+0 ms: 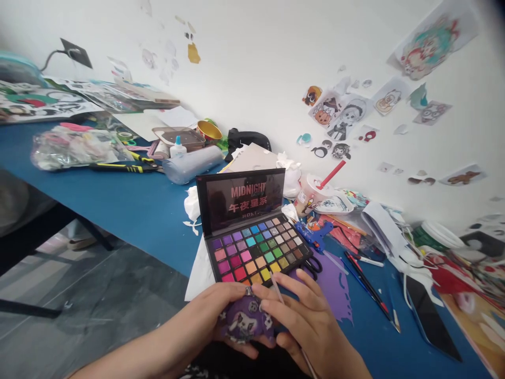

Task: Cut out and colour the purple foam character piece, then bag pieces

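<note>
1. A small purple figure (245, 319) with a cartoon face sits at the bottom middle of the view, at the near edge of the blue table (138, 205); its lower part is hidden by fingers.
2. The left hand (213, 316) grasps the figure from the left, fingers curled over its top and thumb below.
3. The right hand (311, 321) touches the figure's right side with thumb and forefinger and also pinches a thin stick (276, 287); the stick's tip is hard to make out, and its lower end runs out of view at the bottom.
4. Just beyond the hands lies an open palette (256, 247) of many colours, lid upright, resting on white paper (199, 273).
5. Right of the palette are scissors (311, 266), half covered by the palette and the right fingers, on a purple sheet (335, 287).
6. Further right lie pencils (366, 284) and a dark phone (428, 316).
7. Behind the palette stand a cup (311, 192) with a red straw and a glue bottle (189, 163) on its side.
8. Stickers (339, 113) dot the wall; many are too small to read.
</note>
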Motion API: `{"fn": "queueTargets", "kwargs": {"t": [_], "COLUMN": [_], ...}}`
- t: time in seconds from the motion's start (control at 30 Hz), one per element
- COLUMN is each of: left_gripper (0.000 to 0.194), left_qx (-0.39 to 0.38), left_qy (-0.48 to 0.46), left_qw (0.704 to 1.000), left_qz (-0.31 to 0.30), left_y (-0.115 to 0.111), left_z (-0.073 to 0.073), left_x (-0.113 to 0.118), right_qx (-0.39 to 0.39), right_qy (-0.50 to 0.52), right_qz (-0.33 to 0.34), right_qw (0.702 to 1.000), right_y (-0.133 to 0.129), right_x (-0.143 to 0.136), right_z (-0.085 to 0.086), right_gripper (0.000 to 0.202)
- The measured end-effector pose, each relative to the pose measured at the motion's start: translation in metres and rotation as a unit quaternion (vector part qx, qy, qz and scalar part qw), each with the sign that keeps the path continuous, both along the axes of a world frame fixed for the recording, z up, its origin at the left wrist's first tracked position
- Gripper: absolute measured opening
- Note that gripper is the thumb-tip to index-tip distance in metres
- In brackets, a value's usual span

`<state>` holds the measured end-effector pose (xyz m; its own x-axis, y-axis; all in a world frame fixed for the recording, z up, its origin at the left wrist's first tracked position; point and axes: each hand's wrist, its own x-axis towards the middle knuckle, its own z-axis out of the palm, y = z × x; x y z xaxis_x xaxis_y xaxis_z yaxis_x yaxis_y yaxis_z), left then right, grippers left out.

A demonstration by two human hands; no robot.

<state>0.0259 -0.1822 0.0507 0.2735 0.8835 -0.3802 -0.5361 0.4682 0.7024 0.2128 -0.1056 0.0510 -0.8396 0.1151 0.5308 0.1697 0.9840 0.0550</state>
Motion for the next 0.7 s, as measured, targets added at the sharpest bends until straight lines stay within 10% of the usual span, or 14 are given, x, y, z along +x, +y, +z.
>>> {"fn": "queueTargets", "kwargs": {"t": [0.7], "left_gripper": [0.034], "left_qx": [-0.021], "left_qy": [0.030], "left_qw": [0.997], "left_qz": [0.070], "left_y": [-0.002], "left_z": [-0.009], "left_x": [0.001], "right_qx": [-0.085], "right_qy": [0.056], "right_qz": [-0.029], "right_qw": [0.994], "right_y": [-0.006], "right_x": [0.010], "right_z": [-0.005], "right_gripper": [0.032]}}
